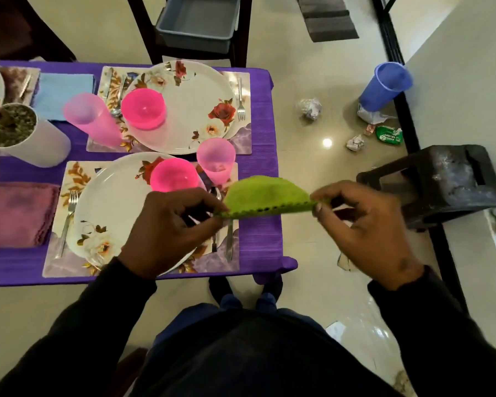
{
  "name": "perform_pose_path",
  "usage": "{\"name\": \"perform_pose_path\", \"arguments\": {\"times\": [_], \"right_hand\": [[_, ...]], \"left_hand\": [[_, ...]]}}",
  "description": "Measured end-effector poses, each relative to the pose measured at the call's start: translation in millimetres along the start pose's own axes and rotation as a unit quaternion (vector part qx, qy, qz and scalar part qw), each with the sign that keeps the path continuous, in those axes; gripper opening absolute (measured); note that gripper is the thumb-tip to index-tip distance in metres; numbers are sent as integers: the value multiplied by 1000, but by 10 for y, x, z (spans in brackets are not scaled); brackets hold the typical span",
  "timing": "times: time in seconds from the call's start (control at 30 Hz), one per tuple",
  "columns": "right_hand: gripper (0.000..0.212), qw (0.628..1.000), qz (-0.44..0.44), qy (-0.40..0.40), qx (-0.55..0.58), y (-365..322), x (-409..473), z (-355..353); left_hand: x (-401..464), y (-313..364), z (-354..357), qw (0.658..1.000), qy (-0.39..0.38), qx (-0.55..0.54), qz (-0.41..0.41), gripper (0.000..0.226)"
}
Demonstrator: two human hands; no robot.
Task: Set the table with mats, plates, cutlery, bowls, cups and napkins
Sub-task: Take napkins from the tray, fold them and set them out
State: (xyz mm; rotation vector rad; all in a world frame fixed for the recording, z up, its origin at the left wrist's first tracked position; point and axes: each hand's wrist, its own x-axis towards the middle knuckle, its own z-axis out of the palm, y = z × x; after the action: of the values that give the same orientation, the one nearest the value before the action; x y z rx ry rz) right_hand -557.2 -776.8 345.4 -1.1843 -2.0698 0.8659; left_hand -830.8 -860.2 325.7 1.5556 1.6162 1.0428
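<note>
Green napkin in hand, settings nearly done.
Left hand (169,227) and right hand (364,224) each pinch an end of the folded napkin (265,196) over the desk (261,167) corner; the near plate (112,207), bowl (173,174), cup (216,159) and fork (68,222) are set, so placing this napkin seemingly remains; a stool (441,179) stands close right.

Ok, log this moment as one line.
step: napkin | left hand and right hand: pinching green napkin | where: over near plate
</note>
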Motion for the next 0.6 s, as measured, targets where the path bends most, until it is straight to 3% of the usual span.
{"name": "perform_pose_path", "arguments": {"times": [0.2, 0.3, 0.43, 0.6], "right_hand": [[15, 977, 101, -180, -45, 563, -496, 470], [13, 959, 127, -250, -50, 735, -634, 622], [10, 955, 124, -262, -64, 811, -605, 678], [8, 974, 113, -179, -80, 907, -321, 699]], "left_hand": [[-454, -648, 300, 969, -181, 135, -99, 11], [-582, -804, 411, 953, -227, 163, -118, 16], [-559, -866, 483, 962, -180, 162, -125, 11], [-237, -881, 549, 977, -53, 164, -122, 7]]}}
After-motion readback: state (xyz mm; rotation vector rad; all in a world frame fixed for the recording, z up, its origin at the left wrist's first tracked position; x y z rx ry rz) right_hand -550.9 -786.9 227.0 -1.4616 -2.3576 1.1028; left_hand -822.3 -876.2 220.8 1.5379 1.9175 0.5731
